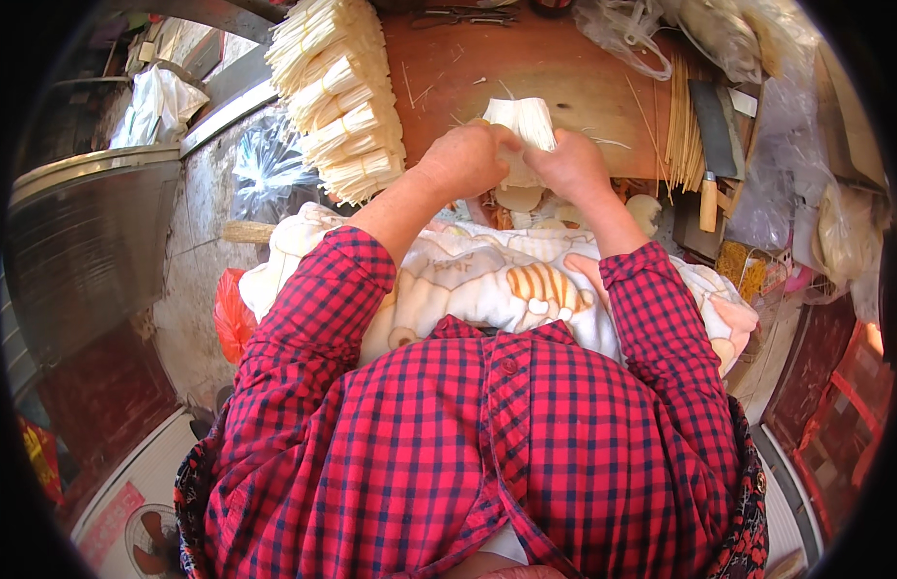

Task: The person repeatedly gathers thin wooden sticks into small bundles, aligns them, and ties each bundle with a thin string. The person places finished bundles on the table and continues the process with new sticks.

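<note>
Both of my hands are over the front edge of a reddish-brown wooden table (586,94). Between them is a bundle of thin, pale strips (522,119), its top end flat and fanned. My left hand (472,158) grips its left side, with the thumb and forefinger close together. My right hand (570,163) pinches the bundle's right side. The lower part of the bundle hangs between the hands, partly hidden by them. A large stack of pale strip bundles (347,137), tied with yellow bands, lies left of my left hand.
Right of my hands lie thin wooden sticks (683,130) and a cleaver (715,134) with a wooden handle. Clear plastic bags (629,32) sit at the back right, metal tools (463,16) at the back. A patterned blanket (485,271) covers my lap; a red plastic bag (233,315) is at left.
</note>
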{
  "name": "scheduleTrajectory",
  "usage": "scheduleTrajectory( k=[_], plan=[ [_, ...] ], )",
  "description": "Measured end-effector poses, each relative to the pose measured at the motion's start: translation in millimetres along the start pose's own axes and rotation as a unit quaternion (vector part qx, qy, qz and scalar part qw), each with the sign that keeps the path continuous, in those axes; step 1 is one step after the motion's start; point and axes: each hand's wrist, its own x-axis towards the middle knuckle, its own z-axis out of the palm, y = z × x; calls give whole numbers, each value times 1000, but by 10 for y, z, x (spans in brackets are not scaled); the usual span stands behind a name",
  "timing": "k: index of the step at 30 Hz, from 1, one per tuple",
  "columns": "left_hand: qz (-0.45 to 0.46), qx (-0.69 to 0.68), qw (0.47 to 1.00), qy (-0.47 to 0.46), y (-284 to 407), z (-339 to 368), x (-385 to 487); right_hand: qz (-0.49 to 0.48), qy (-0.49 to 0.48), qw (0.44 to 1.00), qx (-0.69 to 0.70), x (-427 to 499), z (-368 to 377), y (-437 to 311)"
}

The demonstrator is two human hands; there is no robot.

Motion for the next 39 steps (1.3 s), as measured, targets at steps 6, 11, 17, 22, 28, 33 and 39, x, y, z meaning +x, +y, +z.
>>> scheduleTrajectory(
  k=[6, 11, 17, 22, 28, 33, 39],
  plan=[
    [-72, 2, 997, -15, -40, -98, 17, -3, -48, 960, 276, 131, 115, 144],
    [-121, -33, 990, 71, -40, -324, 45, 25, -105, 903, 416, -65, -142, -94],
    [-18, -463, 882, 80, 257, -546, -94, -68, -107, 853, 506, -264, -224, -285],
    [49, -505, 859, -69, 78, -350, 44, -122, -77, 864, 482, -322, -191, -305],
    [3, -465, 885, -26, 212, -272, -6, -172, 33, 933, 315, -265, -82, -252],
    [16, -492, 870, 36, 336, -60, -30, -228, 95, 964, 97, -312, -11, -308],
    [-67, -560, 825, 34, 288, -142, -77, -255, 130, 958, 21, -422, -51, -405]
  ],
)
